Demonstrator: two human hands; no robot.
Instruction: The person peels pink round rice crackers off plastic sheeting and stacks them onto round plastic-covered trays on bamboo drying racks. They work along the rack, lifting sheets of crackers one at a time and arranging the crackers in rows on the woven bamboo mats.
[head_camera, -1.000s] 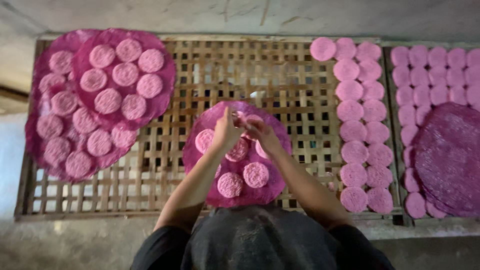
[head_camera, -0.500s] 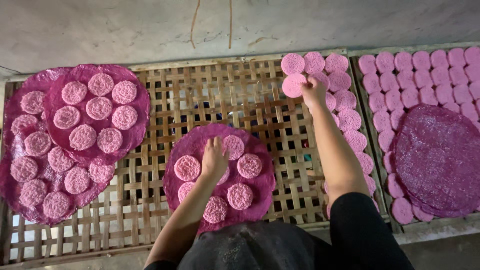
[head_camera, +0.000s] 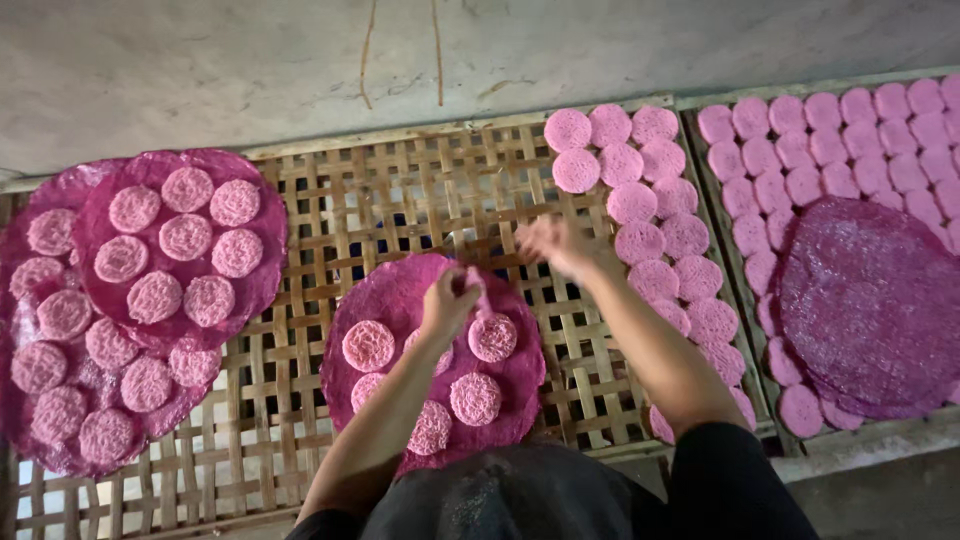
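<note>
Five pale lacy discs (head_camera: 492, 337) | on dark-pink round sheet (head_camera: 400, 290) | woven rack (head_camera: 400, 200)

Left arm stretched far from the near edge, left hand (head_camera: 450, 300) fingers curled inward in a loose grip, right arm angled far and left, right hand (head_camera: 553, 243) motion-blurred, fingers spread

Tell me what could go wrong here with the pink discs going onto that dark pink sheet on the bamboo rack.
The right hand is blurred above the open bamboo lattice; whether it holds anything cannot be told, but a dropped disc might catch in or slip through the gaps. The left hand rests on the centre sheet, so pressing could tear it or nudge the small discs out of place. The forearms cross the discs near the sheet's close edge and might brush them.
</note>
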